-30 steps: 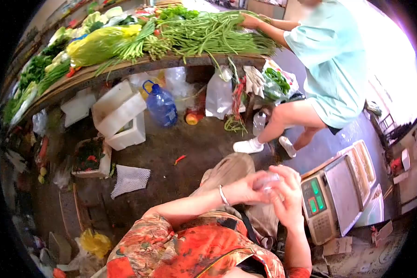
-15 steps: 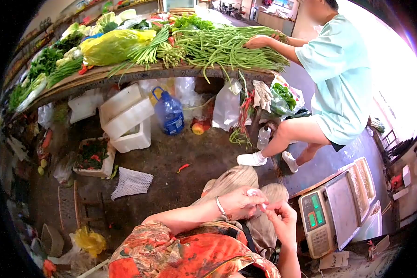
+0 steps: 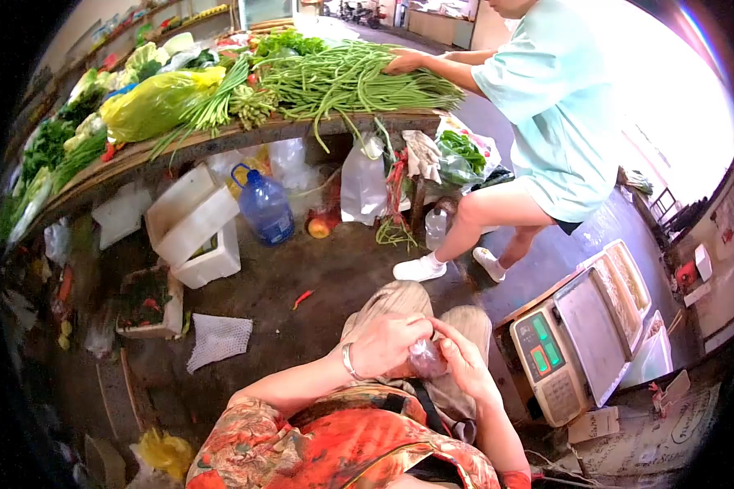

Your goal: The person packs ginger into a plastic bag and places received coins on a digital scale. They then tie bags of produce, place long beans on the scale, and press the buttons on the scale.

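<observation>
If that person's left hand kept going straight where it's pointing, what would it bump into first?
Probably the right hand, just across from the left hand by the clear plastic. Their fingertips look so close that I can't tell whether they already touch.

The clear film (image 3: 428,359) looked thin, crumpled and glossy, and the bracelet (image 3: 348,361) was smooth, shiny metal. The printed shirt (image 3: 334,444) and the trousers (image 3: 393,306) were soft, creased cloth, the trousers matt. Along its front edge the tabletop (image 3: 302,122) showed rough, worn wood; near that edge the yellow bag (image 3: 159,106) was glossy, wrinkled plastic. Beneath the edge, the blue bottle (image 3: 267,213) was smooth, translucent plastic and the white box (image 3: 192,218) matt foam. By the right front corner, the glove (image 3: 422,155) was matt cloth. The scale's pan (image 3: 599,334) was smooth metal with a dull sheen, the cardboard (image 3: 652,444) matt.
</observation>
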